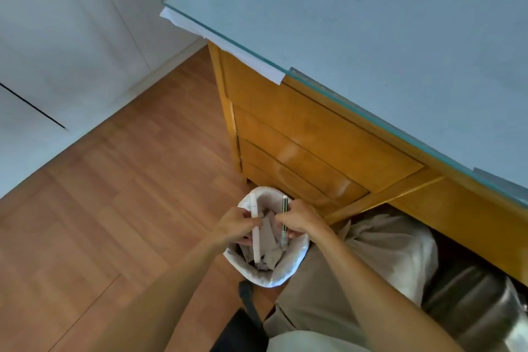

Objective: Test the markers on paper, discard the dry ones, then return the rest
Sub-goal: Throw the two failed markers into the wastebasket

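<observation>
A small waste bin (288,271) lined with a white bag stands on the floor beside the desk, with crumpled paper inside. Directly above it, my left hand (235,227) grips a thick white marker (255,210) that runs roughly upright through the fist. My right hand (300,220) pinches a thin dark green marker (284,204), also upright, its lower end over the bin's opening. The two hands are close together, nearly touching.
A wooden desk (314,134) with drawers and a glass top (371,23) rises to the right; paper sticks out under the glass at its left edge. My knee (314,288) and a full bag (400,248) lie under the desk. Wooden floor spreads left.
</observation>
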